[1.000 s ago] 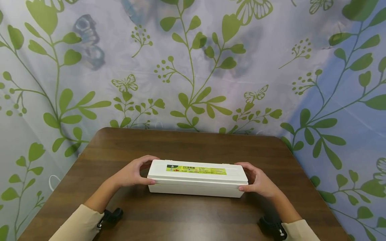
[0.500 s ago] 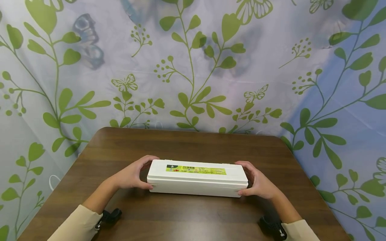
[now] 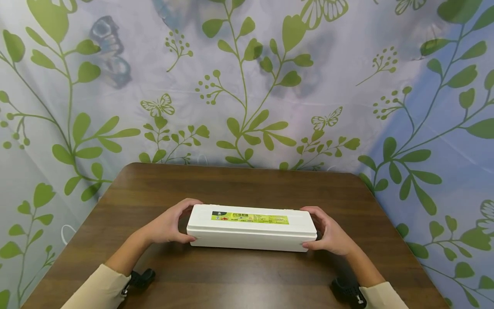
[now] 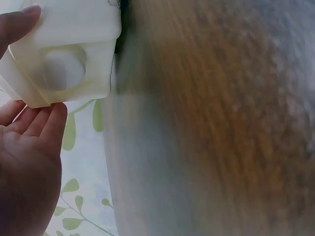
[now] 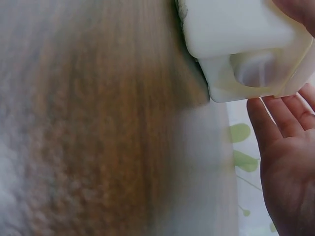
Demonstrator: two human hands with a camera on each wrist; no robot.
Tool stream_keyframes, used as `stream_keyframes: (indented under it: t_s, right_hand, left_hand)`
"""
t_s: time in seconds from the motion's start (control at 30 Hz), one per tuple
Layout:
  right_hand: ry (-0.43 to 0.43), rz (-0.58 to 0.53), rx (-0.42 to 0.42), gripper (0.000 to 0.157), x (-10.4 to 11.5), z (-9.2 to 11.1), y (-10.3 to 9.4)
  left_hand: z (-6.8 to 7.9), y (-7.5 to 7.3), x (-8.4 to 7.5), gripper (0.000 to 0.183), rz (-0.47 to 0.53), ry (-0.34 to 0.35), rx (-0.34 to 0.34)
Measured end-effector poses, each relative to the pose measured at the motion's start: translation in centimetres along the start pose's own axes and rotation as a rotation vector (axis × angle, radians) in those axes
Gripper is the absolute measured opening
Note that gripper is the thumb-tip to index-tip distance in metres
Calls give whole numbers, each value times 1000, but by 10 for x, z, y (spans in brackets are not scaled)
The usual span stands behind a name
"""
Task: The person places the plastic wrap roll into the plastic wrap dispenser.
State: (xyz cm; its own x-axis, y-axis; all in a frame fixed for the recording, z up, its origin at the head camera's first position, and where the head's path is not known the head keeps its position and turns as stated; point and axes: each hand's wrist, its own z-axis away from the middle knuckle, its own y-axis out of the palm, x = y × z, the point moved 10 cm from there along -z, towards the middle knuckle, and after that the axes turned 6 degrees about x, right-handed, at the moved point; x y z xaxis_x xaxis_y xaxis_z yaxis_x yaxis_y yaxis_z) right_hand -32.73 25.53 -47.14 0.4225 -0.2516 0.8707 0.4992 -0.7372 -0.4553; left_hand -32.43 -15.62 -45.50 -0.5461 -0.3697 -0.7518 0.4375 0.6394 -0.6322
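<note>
A long white cling film dispenser point(image 3: 251, 240) lies crosswise on the brown table, its lid down. A green and yellow label point(image 3: 250, 217) runs along its top. My left hand point(image 3: 167, 224) grips the left end, thumb on the front face and fingers behind. At the opposite end, my right hand point(image 3: 332, 231) holds it the same way. The left wrist view shows a round recess point(image 4: 63, 69) in the dispenser's end, with fingertips against the far side. A matching recess point(image 5: 256, 69) appears in the right wrist view beside the right fingers.
The wooden table point(image 3: 239, 184) has rounded far corners. Behind it hangs a pale curtain point(image 3: 216, 107) printed with green leaves and butterflies. Black straps point(image 3: 142, 279) sit at both wrists below beige sleeves. A white loop point(image 3: 66, 234) shows past the table's left edge.
Both thumbs have slid from the lid's front edge down onto the front face of the dispenser. The dispenser stays in nearly the same spot, and the whole view has shifted slightly.
</note>
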Motion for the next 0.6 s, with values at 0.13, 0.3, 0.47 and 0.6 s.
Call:
stream_keyframes:
  t_s: [0.13, 0.3, 0.47, 0.6]
  right_hand:
    - [-5, -3, -6, 92, -1, -1, 0]
    - [-34, 12, -6, 91, 2, -1, 0]
    - [-24, 31, 7, 94, 2, -1, 2]
    - [7, 39, 36, 97, 1, -1, 5]
  left_hand:
    - [0, -1, -1, 88, -25, 17, -17]
    - [0, -3, -6, 87, -29, 33, -33]
    - [0, -2, -7, 88, -21, 28, -18]
    - [1, 0, -6, 90, -19, 3, 3]
